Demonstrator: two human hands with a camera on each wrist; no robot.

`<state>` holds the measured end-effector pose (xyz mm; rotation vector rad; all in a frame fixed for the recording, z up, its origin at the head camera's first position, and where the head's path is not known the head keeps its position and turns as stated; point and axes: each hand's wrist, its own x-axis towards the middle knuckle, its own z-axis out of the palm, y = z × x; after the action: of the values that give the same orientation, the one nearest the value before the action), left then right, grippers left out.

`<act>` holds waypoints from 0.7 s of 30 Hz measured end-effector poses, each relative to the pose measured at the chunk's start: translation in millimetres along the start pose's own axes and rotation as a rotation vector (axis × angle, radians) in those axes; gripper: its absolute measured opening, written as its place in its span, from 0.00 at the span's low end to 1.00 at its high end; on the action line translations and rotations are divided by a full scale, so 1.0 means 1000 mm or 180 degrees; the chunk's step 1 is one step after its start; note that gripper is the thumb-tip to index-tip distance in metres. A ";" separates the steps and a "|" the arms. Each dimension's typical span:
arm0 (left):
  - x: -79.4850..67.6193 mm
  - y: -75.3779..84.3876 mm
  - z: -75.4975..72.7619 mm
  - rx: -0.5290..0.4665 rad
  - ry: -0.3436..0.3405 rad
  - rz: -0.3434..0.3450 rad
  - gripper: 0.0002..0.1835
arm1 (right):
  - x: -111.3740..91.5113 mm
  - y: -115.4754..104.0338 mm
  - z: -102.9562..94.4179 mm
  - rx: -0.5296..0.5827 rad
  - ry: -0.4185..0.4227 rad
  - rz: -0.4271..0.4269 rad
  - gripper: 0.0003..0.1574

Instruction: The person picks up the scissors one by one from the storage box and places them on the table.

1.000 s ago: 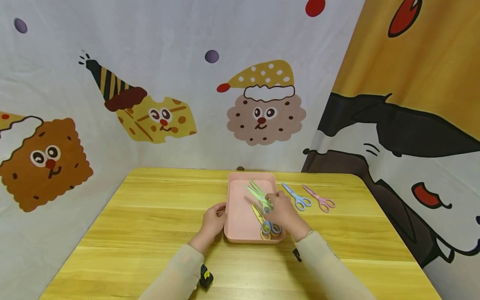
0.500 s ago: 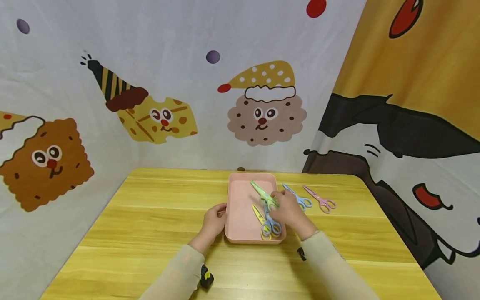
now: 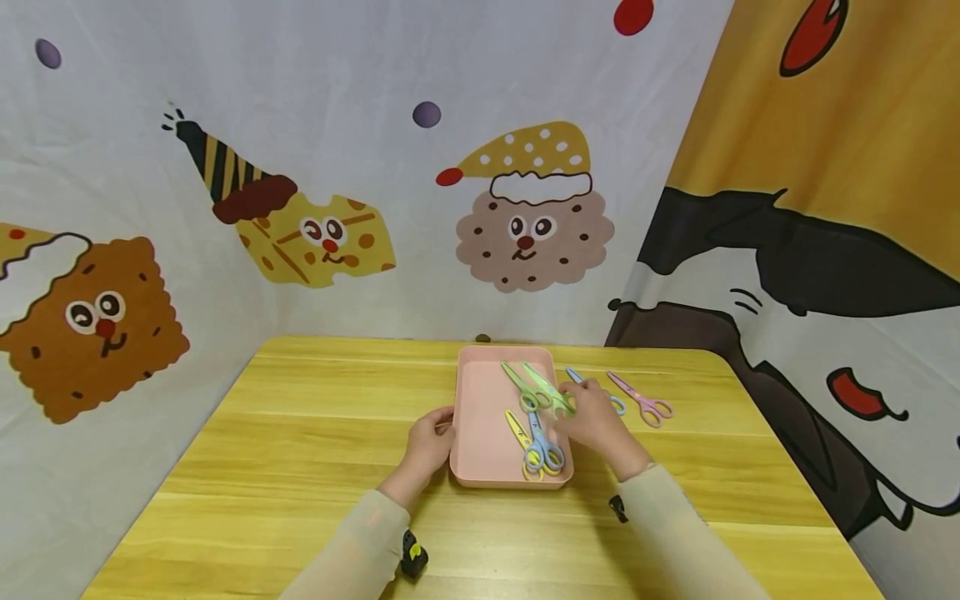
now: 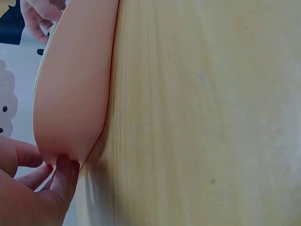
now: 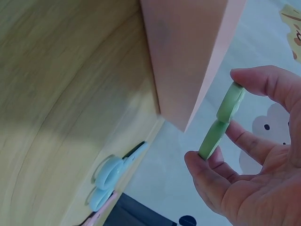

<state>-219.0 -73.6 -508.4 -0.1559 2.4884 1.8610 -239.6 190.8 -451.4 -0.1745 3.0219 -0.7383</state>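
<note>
A pink tray (image 3: pixel 480 446) stands on the wooden table. My left hand (image 3: pixel 430 442) grips its left side, with the fingertips against the outer wall in the left wrist view. My right hand (image 3: pixel 596 421) is over the tray's right rim and pinches light green scissors (image 3: pixel 542 383) by the handle loops, between thumb and fingers; their blades point up and left over the tray. Inside the tray lie another pair of green scissors (image 3: pixel 514 378), blue scissors (image 3: pixel 536 427) and yellow scissors (image 3: pixel 515 427), the blue pair overlapping the yellow.
To the right of the tray, blue scissors (image 5: pixel 109 175) lie on the table, partly hidden behind my right hand in the head view. Pink scissors (image 3: pixel 630 390) lie further right. A cartoon-printed cloth (image 3: pixel 337 100) hangs behind the table (image 3: pixel 315 400).
My right hand has moved right with the light green scissors, drawing them off the other green pair, which stays in the tray. My left hand stays at the tray's side.
</note>
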 end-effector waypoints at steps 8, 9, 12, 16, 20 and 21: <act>0.000 0.000 0.000 0.0002 0.0009 -0.0015 0.19 | -0.001 0.011 -0.003 -0.0054 0.0053 -0.0008 0.32; 0.000 0.000 0.000 0.0005 0.0013 -0.0022 0.19 | -0.001 0.012 -0.004 -0.0048 0.0057 -0.0010 0.32; 0.001 -0.001 0.000 0.0026 0.0019 -0.0020 0.19 | -0.001 0.014 -0.005 -0.0047 0.0080 -0.0011 0.32; 0.001 -0.001 0.000 0.0026 0.0019 -0.0036 0.19 | -0.002 0.018 -0.007 -0.0099 0.0128 -0.0065 0.32; 0.001 0.000 0.000 0.0034 0.0012 -0.0045 0.19 | -0.001 0.021 -0.009 -0.0094 0.0129 -0.0080 0.34; 0.001 0.000 0.000 0.0041 0.0010 -0.0037 0.19 | -0.001 0.022 -0.010 -0.0091 0.0117 -0.0069 0.35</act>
<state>-220.1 -73.8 -508.9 -0.1728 2.4955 1.8413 -241.2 214.6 -452.4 -0.1966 3.0715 -0.7083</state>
